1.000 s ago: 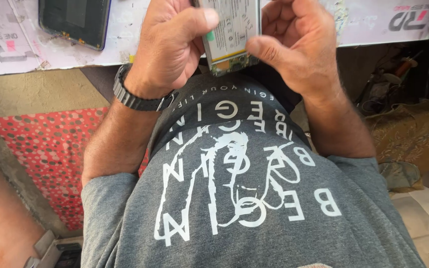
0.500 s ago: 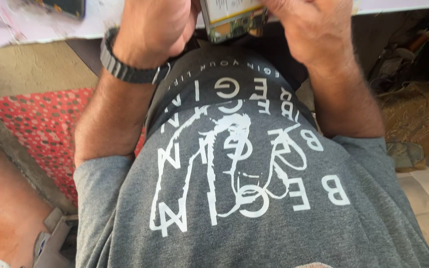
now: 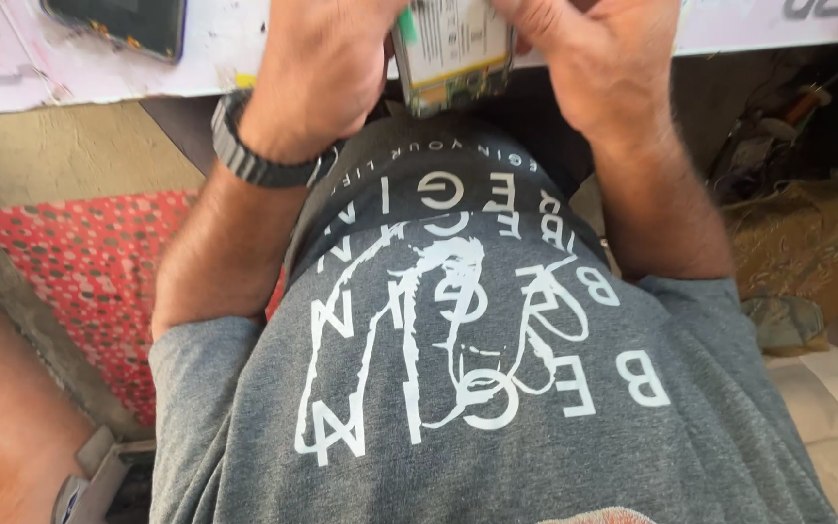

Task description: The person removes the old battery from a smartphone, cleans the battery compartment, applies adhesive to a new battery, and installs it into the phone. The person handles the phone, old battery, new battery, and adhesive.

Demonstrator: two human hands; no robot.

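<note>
Both my hands hold a small flat device with a white-labelled face and a green circuit board edge (image 3: 453,53) at the top of the head view, in front of my chest. My left hand (image 3: 317,73), with a dark wristwatch (image 3: 254,155) on the wrist, grips its left side. My right hand (image 3: 598,63) grips its right side. The fingertips and the device's upper part are cut off by the frame's top edge. Below the hands is my grey printed T-shirt (image 3: 477,388).
A white table edge (image 3: 99,82) runs across the top, with a dark phone-like slab (image 3: 128,24) lying on it at the left. A red dotted cloth (image 3: 89,281) lies lower left. Cluttered wires and brown material (image 3: 797,223) sit at the right.
The view has dropped, so hands and device sit higher in the frame and are partly cut off. Both hands stay gripped on the device.
</note>
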